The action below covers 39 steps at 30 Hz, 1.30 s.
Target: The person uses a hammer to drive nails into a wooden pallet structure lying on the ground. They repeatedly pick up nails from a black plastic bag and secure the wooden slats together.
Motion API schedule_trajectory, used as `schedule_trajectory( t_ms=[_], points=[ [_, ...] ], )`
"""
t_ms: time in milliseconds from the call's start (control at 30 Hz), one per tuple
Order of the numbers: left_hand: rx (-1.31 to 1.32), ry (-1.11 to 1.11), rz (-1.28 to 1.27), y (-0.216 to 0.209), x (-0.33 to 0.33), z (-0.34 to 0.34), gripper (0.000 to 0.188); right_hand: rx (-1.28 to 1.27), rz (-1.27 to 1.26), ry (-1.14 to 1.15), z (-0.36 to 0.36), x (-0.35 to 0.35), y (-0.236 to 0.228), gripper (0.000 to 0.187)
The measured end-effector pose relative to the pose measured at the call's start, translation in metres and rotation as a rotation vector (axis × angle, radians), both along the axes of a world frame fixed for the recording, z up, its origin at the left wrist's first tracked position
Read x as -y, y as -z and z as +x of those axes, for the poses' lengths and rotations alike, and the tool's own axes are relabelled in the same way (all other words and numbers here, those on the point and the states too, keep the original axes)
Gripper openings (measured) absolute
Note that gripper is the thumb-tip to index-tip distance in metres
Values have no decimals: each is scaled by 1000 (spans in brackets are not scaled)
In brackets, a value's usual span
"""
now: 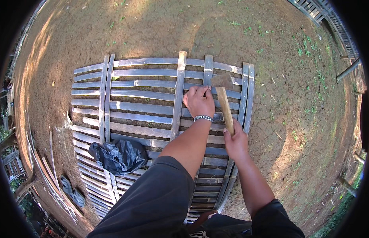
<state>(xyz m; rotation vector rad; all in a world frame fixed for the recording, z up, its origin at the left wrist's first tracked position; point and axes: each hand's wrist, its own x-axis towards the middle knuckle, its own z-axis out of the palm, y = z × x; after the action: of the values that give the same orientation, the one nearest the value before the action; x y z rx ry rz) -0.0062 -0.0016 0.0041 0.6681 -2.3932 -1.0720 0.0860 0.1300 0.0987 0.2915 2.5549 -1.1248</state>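
Note:
My right hand [236,143] is wrapped round the pale wooden handle of a hammer [225,109]. The hammer's broad head is smeared by motion, close beside the fingertips of my left hand [200,102]. Those left fingers are pinched together over a crosspiece [208,71]; whatever small thing they hold is too small to make out. Under both hands lies a panel of spaced grey wooden slats [143,95], with several lengthwise crosspieces laid over the slats. A second crosspiece [179,85] runs just left of my left hand.
A crumpled black plastic bag [120,156] rests on the panel's left part. Loose thin strips [53,180] and a pair of grey sandals [72,190] lie on the dirt at left. Slatted fencing [319,12] stands at the far right; bare earth [152,27] surrounds the panel.

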Motion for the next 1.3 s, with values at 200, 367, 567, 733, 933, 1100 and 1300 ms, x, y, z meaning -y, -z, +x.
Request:
schedule_trajectory(
  t_ms=[200,367,567,733,933,1100,1300],
  points=[
    [-42,15,0,2,1,0,3,-25,-22,-8,4,1,17,51],
    [-51,23,17,1,0,0,3,-126,15,3,4,2,21,51],
    [-64,70,-3,1,4,1,3,-60,34,-21,-1,-3,9,49],
    [-55,63,-14,1,4,0,4,14,72,-18,2,-5,10,50],
    [-57,62,-7,-1,2,0,4,-104,27,19,3,-1,11,49],
    [-68,60,-36,2,4,-1,5,-88,106,-76,-1,-7,11,48],
    [-29,69,4,-4,2,-1,4,-156,83,-45,-1,-7,5,47]
  ],
)
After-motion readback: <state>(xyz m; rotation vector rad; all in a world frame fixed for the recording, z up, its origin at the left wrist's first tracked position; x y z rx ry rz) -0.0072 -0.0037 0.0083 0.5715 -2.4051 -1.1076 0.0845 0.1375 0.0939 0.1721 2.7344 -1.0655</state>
